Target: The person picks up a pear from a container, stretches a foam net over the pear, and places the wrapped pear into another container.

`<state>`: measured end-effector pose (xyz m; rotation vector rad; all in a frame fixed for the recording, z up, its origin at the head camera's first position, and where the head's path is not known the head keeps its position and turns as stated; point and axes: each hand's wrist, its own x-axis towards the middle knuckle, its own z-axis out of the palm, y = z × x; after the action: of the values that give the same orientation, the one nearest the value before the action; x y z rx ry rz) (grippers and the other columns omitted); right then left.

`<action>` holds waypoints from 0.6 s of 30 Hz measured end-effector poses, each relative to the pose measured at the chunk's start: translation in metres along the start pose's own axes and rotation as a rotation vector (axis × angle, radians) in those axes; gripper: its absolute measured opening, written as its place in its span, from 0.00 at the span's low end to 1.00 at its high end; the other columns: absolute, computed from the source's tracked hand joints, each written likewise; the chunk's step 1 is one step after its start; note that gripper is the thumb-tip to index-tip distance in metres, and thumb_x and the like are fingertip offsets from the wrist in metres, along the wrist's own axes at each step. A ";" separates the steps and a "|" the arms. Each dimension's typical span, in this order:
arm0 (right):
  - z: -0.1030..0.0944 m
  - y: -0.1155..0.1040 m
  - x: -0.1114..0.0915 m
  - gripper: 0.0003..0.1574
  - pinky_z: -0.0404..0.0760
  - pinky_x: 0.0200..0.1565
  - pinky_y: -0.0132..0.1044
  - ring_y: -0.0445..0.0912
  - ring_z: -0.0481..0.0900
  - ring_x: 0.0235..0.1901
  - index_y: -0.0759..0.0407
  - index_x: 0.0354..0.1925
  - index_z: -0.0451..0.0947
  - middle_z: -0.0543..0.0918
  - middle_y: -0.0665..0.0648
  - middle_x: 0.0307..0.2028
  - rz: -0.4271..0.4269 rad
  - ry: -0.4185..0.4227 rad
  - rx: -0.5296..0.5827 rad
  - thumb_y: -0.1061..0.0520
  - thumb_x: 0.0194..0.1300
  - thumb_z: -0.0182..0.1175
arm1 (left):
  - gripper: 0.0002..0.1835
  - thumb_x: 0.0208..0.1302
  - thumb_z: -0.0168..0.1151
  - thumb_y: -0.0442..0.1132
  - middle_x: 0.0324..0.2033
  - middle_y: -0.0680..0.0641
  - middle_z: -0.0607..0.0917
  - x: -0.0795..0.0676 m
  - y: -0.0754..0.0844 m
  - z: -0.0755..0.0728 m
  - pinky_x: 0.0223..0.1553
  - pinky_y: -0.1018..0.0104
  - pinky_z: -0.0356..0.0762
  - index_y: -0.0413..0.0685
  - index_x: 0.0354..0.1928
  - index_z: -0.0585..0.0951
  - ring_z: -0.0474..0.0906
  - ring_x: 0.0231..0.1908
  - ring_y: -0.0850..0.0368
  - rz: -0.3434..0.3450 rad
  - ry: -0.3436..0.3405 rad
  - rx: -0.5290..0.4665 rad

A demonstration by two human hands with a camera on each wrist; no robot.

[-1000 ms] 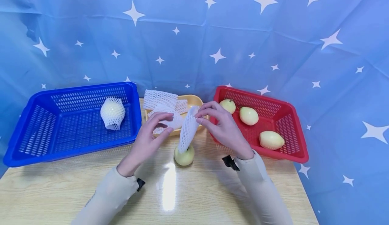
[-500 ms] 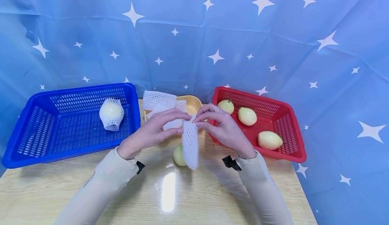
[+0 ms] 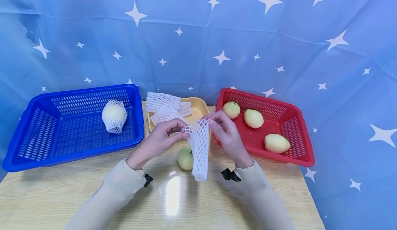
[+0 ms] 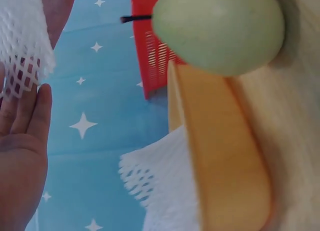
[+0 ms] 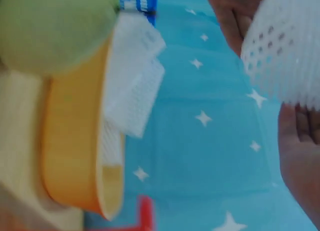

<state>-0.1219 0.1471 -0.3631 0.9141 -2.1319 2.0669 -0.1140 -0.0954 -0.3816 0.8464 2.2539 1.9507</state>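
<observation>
A white foam net sleeve [image 3: 200, 150] hangs down between both hands, its top edge spread wide. The left hand [image 3: 161, 138] pinches one side of that edge between thumb and fingers. On the opposite side the right hand [image 3: 227, 133] pinches the edge too. Behind the sleeve a pale green pear [image 3: 184, 158] stands on the table, partly covered by it in the head view. Its dark stem shows in the left wrist view, where the pear [image 4: 220, 31] looms large at the top. The sleeve [image 5: 285, 56] also fills the upper right of the right wrist view.
A yellow tray [image 3: 201, 106] behind the hands bears several more foam net sleeves [image 3: 162, 102]. The blue basket [image 3: 83, 147] at left holds a net-wrapped fruit [image 3: 114, 116]. In the red basket [image 3: 297, 133] at right lie several pears [image 3: 277, 143].
The left hand has come over to the sleeve and taken hold of its edge. The sleeve, earlier hanging narrow from the right hand over the pear, is now nearer the front with its top opened.
</observation>
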 end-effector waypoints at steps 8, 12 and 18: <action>0.020 0.017 -0.008 0.13 0.78 0.37 0.29 0.41 0.78 0.34 0.71 0.50 0.66 0.77 0.54 0.34 0.153 0.107 0.083 0.59 0.82 0.47 | 0.06 0.76 0.54 0.27 0.43 0.48 0.84 -0.010 -0.012 0.011 0.46 0.69 0.81 0.34 0.51 0.72 0.81 0.43 0.60 -0.017 0.073 -0.257; 0.028 0.022 -0.012 0.14 0.79 0.33 0.30 0.41 0.78 0.32 0.69 0.52 0.67 0.76 0.56 0.35 0.208 0.117 0.067 0.57 0.82 0.48 | 0.06 0.78 0.47 0.27 0.44 0.53 0.84 -0.012 -0.014 0.015 0.51 0.68 0.81 0.40 0.51 0.70 0.82 0.47 0.61 -0.008 0.082 -0.494; 0.037 0.029 -0.020 0.16 0.81 0.33 0.30 0.41 0.79 0.34 0.69 0.54 0.66 0.77 0.57 0.38 0.297 0.112 0.111 0.56 0.83 0.48 | 0.07 0.81 0.43 0.32 0.41 0.55 0.83 -0.017 -0.014 0.022 0.43 0.70 0.78 0.48 0.51 0.70 0.80 0.42 0.63 -0.090 0.096 -0.680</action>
<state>-0.1045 0.1183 -0.4020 0.4979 -2.2274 2.3273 -0.0967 -0.0833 -0.4043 0.5540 1.4372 2.4949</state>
